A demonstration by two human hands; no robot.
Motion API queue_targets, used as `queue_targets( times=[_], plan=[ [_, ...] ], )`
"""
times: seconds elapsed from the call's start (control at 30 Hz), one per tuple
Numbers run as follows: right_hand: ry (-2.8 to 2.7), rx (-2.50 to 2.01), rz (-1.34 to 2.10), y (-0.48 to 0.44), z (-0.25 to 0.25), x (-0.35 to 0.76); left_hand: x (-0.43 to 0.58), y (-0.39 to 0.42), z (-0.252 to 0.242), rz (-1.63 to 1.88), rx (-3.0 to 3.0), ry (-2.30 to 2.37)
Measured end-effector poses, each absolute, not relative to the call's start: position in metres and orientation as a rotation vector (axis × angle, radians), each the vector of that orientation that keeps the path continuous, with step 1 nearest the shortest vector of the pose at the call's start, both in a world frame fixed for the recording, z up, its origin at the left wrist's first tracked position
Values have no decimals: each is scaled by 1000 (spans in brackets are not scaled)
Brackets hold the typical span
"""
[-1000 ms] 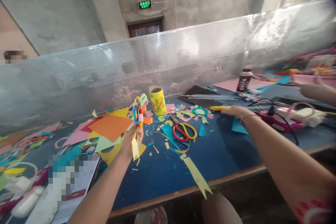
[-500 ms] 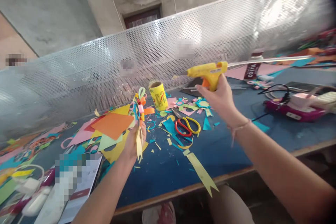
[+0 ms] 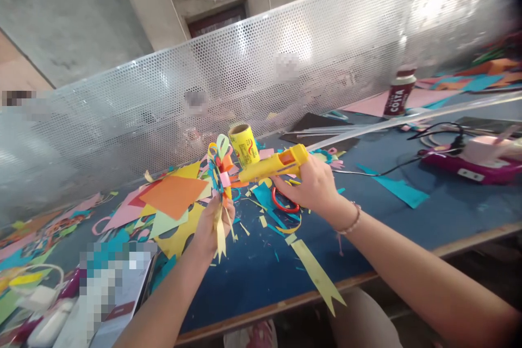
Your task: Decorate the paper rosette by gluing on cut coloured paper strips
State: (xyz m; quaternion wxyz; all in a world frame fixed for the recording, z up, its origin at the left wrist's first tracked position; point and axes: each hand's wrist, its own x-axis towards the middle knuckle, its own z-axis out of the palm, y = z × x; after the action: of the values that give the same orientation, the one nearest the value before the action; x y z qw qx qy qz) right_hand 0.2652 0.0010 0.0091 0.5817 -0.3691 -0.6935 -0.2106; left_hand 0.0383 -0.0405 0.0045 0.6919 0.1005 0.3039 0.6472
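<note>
My left hand (image 3: 212, 223) is closed on a paper rosette (image 3: 222, 168) with looped strips in green, orange, pink and yellow and pale tails hanging down. In my right hand (image 3: 318, 185) is a yellow glue gun (image 3: 275, 166), a long clear glue stick (image 3: 408, 119) running out of its back end. The gun's tip points left, close to the rosette's loops; whether they touch I cannot tell. Below the gun, a red scissor handle (image 3: 281, 204) shows, the rest of the scissors mostly hidden. A pale yellow forked paper strip (image 3: 318, 272) hangs over the table's front edge.
Behind the gun stands a yellow tape roll (image 3: 243, 144). Coloured paper sheets (image 3: 173, 196) and scraps cover the left side, near a phone-like screen (image 3: 130, 283). To the right are a brown bottle (image 3: 399, 95) and a purple power strip (image 3: 468, 166). A perforated metal screen (image 3: 163, 98) borders the back.
My right hand has brought the glue gun down and left to the rosette. My left hand still holds the rosette, now turned slightly more toward me.
</note>
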Motion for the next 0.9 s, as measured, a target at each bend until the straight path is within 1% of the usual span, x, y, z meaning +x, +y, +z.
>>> queue_targets(
  times=[0.17,0.3,0.6,0.9],
  plan=[
    [-1644,-930,-742,-8,14,266,40,-43,2,1376,221,583],
    [-1621,-871,-908,-15,19,266,38,-45,-3,1333,259,440],
    [-1669,-831,-900,-29,20,270,41,-47,-6,1213,301,347],
    [-1743,-822,-896,-37,21,272,44,-48,-6,1274,278,401]
  ],
)
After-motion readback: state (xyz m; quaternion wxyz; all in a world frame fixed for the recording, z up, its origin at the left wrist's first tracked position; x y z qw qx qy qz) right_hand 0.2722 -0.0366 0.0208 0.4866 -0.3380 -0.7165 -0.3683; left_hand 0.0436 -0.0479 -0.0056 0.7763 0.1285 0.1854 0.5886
